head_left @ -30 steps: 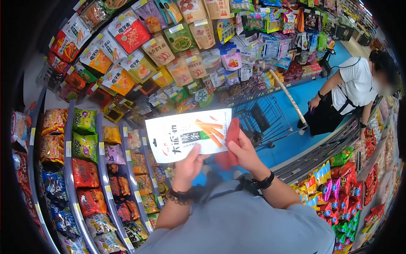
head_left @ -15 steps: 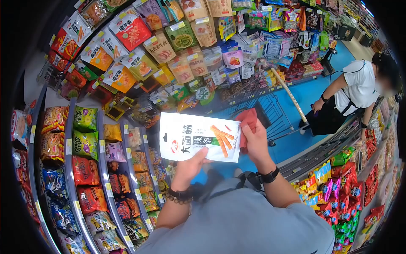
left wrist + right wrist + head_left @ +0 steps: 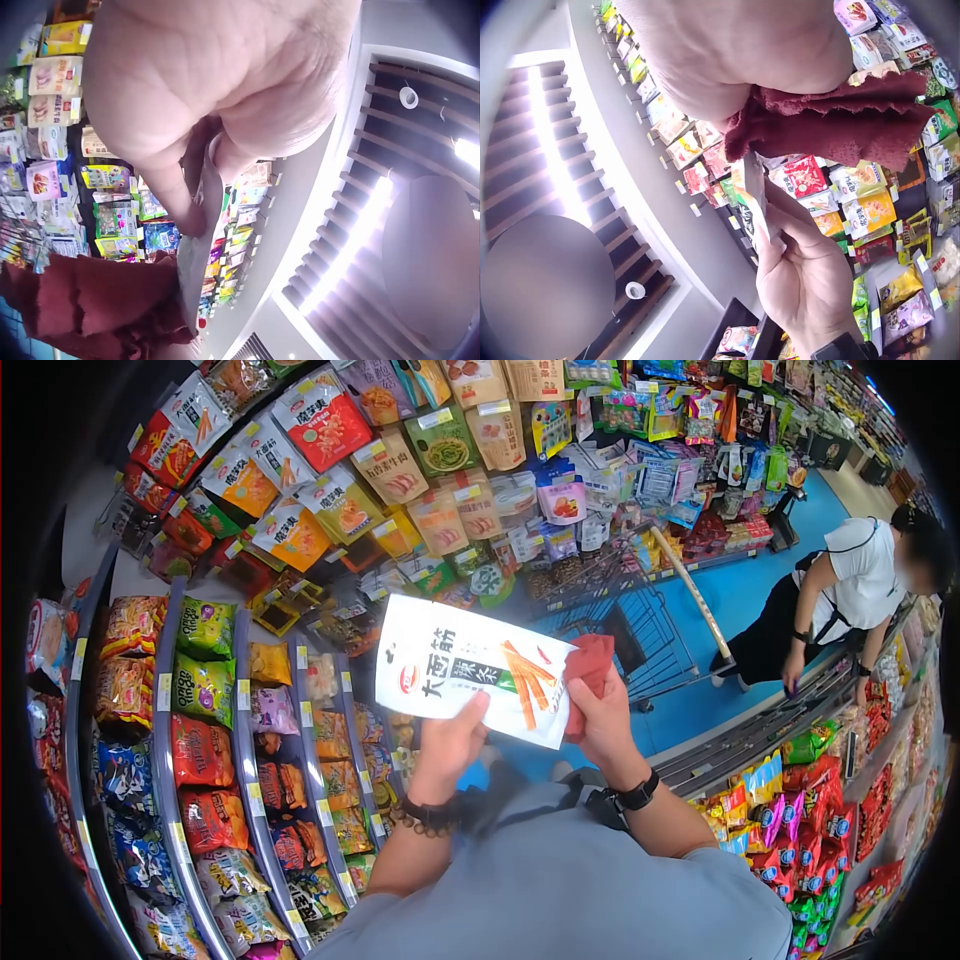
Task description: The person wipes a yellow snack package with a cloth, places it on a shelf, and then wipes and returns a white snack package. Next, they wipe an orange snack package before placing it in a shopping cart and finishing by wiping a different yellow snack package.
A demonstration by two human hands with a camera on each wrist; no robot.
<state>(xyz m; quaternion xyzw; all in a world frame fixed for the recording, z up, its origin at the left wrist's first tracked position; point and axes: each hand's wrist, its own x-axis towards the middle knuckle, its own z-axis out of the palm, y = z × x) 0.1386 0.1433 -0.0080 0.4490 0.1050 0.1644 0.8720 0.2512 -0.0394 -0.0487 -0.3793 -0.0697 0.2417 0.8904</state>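
A white snack pouch [image 3: 465,670] printed with orange strips is held up in front of the chest, front facing up, its right end tilted lower. My left hand [image 3: 452,745] pinches its lower edge, thumb on the front. My right hand [image 3: 603,725] grips a dark red cloth [image 3: 590,665] at the pouch's right end, the cloth overlapping that edge. In the left wrist view the pouch [image 3: 201,247] shows edge-on between thumb and fingers, with the cloth [image 3: 112,300] hanging beside it. The right wrist view shows the cloth [image 3: 832,124] bunched under the right hand [image 3: 735,52].
Hanging snack packs [image 3: 320,420] line the rack ahead. Shelves of bagged snacks [image 3: 208,750] stand at the left, and bright packets [image 3: 800,820] lie at the right. A shopping cart [image 3: 625,630] stands on the blue floor, near a person in a white top [image 3: 860,565].
The pouch has shifted right since the first frame and now tilts with its right end lower. The cloth, blurred at first, is now steadier at its edge. The other person's arm has lowered toward the shelf.
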